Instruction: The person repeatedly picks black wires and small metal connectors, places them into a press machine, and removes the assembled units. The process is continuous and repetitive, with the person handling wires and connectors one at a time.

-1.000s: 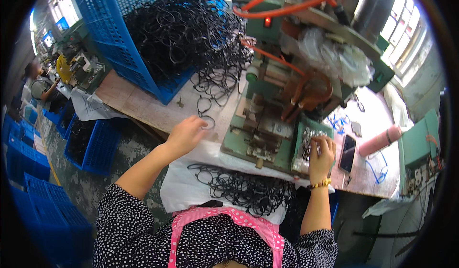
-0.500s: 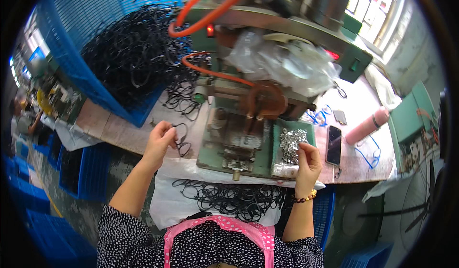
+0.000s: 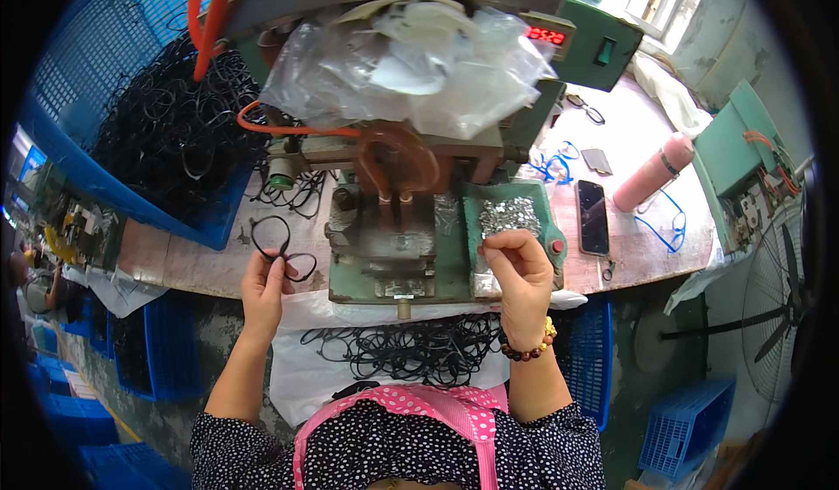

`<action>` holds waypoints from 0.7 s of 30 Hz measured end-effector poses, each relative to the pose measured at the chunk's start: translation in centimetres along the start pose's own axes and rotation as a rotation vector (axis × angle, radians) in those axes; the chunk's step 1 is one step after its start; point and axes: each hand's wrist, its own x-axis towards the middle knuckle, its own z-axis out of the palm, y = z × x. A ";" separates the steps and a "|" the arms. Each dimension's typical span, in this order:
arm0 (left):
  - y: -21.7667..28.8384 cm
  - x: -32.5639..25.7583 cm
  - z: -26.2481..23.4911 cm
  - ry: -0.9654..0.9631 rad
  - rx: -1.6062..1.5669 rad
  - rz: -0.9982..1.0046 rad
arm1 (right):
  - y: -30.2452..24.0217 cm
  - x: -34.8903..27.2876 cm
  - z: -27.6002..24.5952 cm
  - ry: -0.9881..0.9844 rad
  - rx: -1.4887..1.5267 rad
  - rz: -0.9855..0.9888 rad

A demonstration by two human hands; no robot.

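Observation:
My left hand pinches a thin black cord loop, crossed into two rings, to the left of the green press machine. My right hand is closed, thumb and forefinger together, at the near part of a green tray. Small shiny metal pieces fill that tray. Whatever sits between the right fingertips is too small to make out. Many more black loops lie on the white cloth over my lap.
A blue crate heaped with black loops stands at the left. Plastic bags hang on the press. To the right are a phone, a pink bottle, blue cords and a standing fan.
The view has shifted, so the press sits further left. My left hand has turned the black loop upward, with its rings spread. My right hand stays by the metal pieces, fingertips pinched.

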 end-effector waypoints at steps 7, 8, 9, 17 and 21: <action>10.2 -0.1 2.5 0.032 -0.328 0.275 | -0.2 1.1 5.1 -0.119 -0.276 -0.267; 11.2 0.1 3.2 0.000 -0.402 0.339 | 0.0 1.2 6.0 -0.130 -0.225 -0.252; 12.0 0.4 3.9 -0.017 -0.386 0.364 | 0.1 1.2 6.9 -0.135 -0.192 -0.235; 13.0 3.6 6.4 -0.028 -0.446 0.459 | 0.1 1.0 8.6 -0.168 -0.034 -0.093; 12.9 3.4 6.4 -0.033 -0.446 0.471 | 0.1 1.2 8.7 -0.175 0.048 -0.066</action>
